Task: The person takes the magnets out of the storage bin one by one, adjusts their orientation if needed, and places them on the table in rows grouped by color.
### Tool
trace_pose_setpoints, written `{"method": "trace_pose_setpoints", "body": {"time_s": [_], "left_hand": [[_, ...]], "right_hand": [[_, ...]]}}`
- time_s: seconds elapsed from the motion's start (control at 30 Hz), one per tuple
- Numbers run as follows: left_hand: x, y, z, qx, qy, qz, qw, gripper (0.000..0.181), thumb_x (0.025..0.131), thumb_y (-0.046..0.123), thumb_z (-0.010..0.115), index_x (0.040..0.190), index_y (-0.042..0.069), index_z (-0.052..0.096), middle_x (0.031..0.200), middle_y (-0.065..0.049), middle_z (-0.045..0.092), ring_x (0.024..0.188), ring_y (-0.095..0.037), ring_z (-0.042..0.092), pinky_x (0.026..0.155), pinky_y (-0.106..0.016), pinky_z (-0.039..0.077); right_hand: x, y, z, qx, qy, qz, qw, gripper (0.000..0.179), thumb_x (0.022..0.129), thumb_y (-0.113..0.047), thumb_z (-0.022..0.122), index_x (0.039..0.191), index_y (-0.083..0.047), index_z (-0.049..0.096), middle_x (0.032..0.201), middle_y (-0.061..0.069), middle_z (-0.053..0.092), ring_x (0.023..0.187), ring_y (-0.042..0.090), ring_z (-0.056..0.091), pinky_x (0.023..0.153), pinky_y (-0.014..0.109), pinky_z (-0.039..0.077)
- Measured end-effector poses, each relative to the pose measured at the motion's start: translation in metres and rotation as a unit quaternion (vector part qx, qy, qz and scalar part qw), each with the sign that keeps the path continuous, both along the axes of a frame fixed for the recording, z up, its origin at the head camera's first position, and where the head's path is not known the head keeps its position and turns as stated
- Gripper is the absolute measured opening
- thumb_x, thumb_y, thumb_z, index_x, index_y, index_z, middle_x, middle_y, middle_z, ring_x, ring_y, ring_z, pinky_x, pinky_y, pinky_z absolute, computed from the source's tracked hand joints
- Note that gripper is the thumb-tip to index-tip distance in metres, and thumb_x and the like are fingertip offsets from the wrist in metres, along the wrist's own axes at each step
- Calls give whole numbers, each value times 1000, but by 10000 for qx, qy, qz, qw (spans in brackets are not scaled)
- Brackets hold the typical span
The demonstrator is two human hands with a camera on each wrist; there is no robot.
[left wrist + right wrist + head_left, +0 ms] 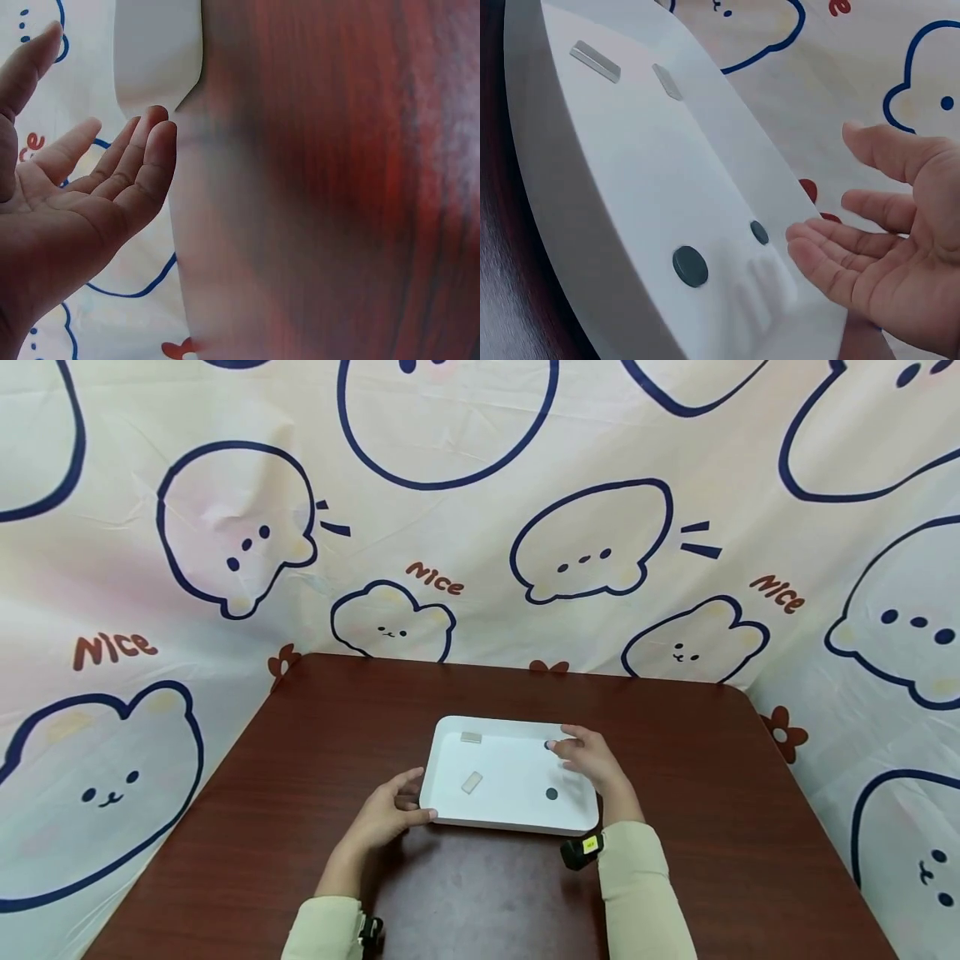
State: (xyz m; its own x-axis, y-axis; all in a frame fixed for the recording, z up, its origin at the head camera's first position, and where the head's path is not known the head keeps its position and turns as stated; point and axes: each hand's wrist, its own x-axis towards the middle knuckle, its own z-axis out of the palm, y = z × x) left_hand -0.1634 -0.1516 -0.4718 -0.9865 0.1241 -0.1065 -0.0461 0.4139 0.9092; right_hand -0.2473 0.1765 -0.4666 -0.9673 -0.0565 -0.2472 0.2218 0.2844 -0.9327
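A white rectangular tray (pixel 510 772) lies on the table. In it are two small pale grey rectangular pieces, one at the back left (pixel 471 737) and one nearer the front (pixel 472 782). Two dark flat discs sit on its right side; the right wrist view shows the larger-looking disc (pixel 691 266) and the other disc (pixel 759 232) by the far wall. My left hand (pixel 386 814) is at the tray's left end, fingers relaxed, thumb by the front left corner. Over the right end hovers my right hand (pixel 594 758), its loosely extended fingers close to the far disc, holding nothing.
The dark red-brown wooden table (pixel 487 902) extends around the tray. Behind and beside it hangs a pale cloth (pixel 480 527) with blue cartoon outlines. A black device (pixel 581 852) is strapped at the right wrist.
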Motion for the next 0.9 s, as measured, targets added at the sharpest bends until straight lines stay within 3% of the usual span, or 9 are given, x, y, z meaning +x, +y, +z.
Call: {"method": "trace_pose_setpoints", "body": {"time_s": [0.17, 0.37, 0.6, 0.9], "left_hand": [[0, 2, -2, -48, 18, 57, 10000, 71, 73, 12, 80, 134, 3, 47, 113, -21, 57, 94, -30, 61, 67, -36, 50], [1, 5, -3, -272, -11, 124, 9996, 71, 72, 11, 80, 135, 4, 47, 112, -19, 58, 95, -30, 61, 69, -37, 50], [3, 6, -4, -340, 48, 83, 9994, 67, 74, 10, 79, 133, 2, 48, 106, -17, 59, 91, -29, 61, 69, -38, 50], [2, 10, -6, -757, 243, 91, 9968, 62, 75, 11, 77, 130, -2, 50, 94, -14, 60, 83, -24, 61, 64, -35, 49]], "right_hand": [[-9, -7, -5, 138, -341, -335, 9988, 58, 90, -23, 64, 138, -1, 40, 124, 20, 53, 108, 33, 54, 87, 40, 45], [-12, -15, -14, 814, -745, -666, 9917, 56, 90, -25, 62, 138, -4, 42, 120, 20, 55, 100, 30, 58, 85, 41, 45], [-17, -22, -24, 1067, -487, -690, 9907, 56, 89, -19, 63, 136, 1, 42, 112, 22, 59, 92, 29, 61, 73, 35, 49], [-20, -32, -26, 1251, -392, -1286, 9830, 49, 87, -16, 63, 130, 4, 49, 108, 22, 60, 84, 26, 63, 67, 31, 49]]}}
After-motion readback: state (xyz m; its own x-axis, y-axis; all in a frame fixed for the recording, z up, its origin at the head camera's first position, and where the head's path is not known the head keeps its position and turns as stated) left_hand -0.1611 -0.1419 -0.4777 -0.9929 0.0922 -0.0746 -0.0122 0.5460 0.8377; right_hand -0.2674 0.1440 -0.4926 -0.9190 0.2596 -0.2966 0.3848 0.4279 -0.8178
